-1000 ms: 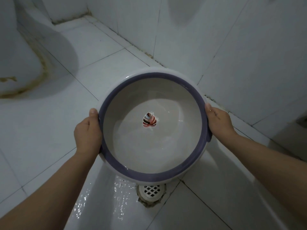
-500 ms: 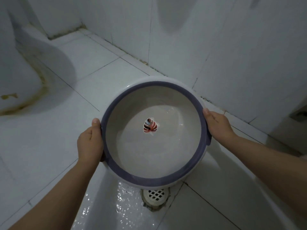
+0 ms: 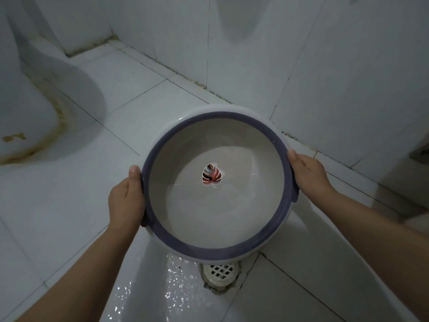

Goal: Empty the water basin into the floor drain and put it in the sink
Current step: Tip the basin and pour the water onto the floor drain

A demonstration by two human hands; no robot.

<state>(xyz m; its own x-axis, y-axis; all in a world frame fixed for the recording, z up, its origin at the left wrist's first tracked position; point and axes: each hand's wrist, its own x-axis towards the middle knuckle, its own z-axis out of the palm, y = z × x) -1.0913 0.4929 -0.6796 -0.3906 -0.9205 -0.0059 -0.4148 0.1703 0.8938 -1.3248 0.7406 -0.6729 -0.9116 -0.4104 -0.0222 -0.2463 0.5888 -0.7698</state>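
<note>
Basin (image 3: 218, 212) held in air above tiled floor (image 3: 58, 205), approx level, purple rim up. L hand (image 3: 126, 201) closed on left rim, thumb on top edge; R hand (image 3: 307, 174) closed on right rim, same grip. Leaf sticker (image 3: 211, 175) at bowl centre. Floor drain (image 3: 220, 271) just below near rim, partly hidden by it. Wet patch (image 3: 171, 282) on tiles beside drain. Water level inside: can't tell

2 bare forearms, left hand (image 3: 126, 201) & right hand (image 3: 307, 175), no sleeves/jewelry visible.
</note>
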